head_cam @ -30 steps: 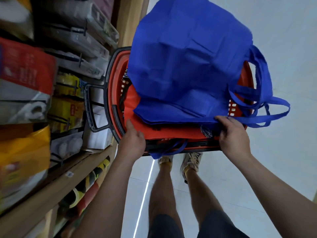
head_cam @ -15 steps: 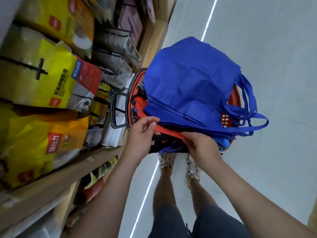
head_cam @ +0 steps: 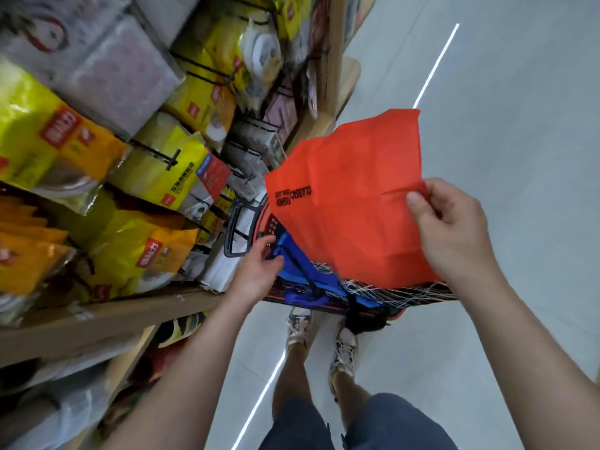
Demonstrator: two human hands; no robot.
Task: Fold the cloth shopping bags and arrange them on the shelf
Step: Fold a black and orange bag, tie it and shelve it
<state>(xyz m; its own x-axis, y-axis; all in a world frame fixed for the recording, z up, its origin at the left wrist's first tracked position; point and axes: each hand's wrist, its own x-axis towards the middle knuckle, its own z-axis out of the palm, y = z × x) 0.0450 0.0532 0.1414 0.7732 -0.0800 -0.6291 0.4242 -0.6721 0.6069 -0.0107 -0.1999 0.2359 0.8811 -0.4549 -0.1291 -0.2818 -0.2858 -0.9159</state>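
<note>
The light is soft and even, rather dim. A thin bright streak lies on the pale floor (head_cam: 487, 157). The packages (head_cam: 97, 76) at the upper left are blurred, and the wide lens bends the shelf (head_cam: 130, 308) edge.

Left hand (head_cam: 256, 277), right hand (head_cam: 454, 235): bare; right thumbnail (head_cam: 413, 198) short, plain.
Left forearm (head_cam: 181, 368), right forearm (head_cam: 535, 352): uncovered from behind fingers back to frame edge.
Shorts (head_cam: 373, 423), well below fingers at frame bottom: dark blue-grey, denim-like, hems above knee.
Lower legs (head_cam: 293, 371): uncovered.
Left sneaker (head_cam: 297, 326), right sneaker (head_cam: 344, 355), below and between both sets of fingers: pale uppers, white with beige and dark panels, light laces.
Yellowish sock cuff (head_cam: 293, 347) at left ankle; detail blurred.
</note>
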